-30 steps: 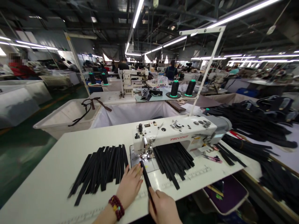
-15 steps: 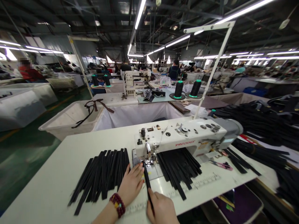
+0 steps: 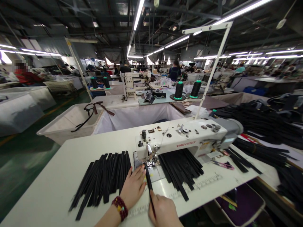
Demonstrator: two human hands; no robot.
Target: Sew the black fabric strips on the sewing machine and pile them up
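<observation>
Now two hands: left hand [image 3: 133, 188] flat beside one narrow black strip [image 3: 149, 186], right hand [image 3: 163, 211] pinching it; two fanned strip piles [image 3: 104, 176] flank.

On the surface [image 3: 47, 189], the machine [image 3: 182, 140] stands at the middle, one pile of strips [image 3: 104, 176] to its left and another [image 3: 181, 167] under its arm. A single strip [image 3: 149, 186] runs from what seems the presser foot toward the near edge, between the left hand [image 3: 132, 189] and right hand [image 3: 163, 211].

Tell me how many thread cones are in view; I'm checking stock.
4. Two black cones with green bases stand behind the sewing machine, at and. Two more stand on a farther table to the left, at and. Others may be hidden.
</observation>
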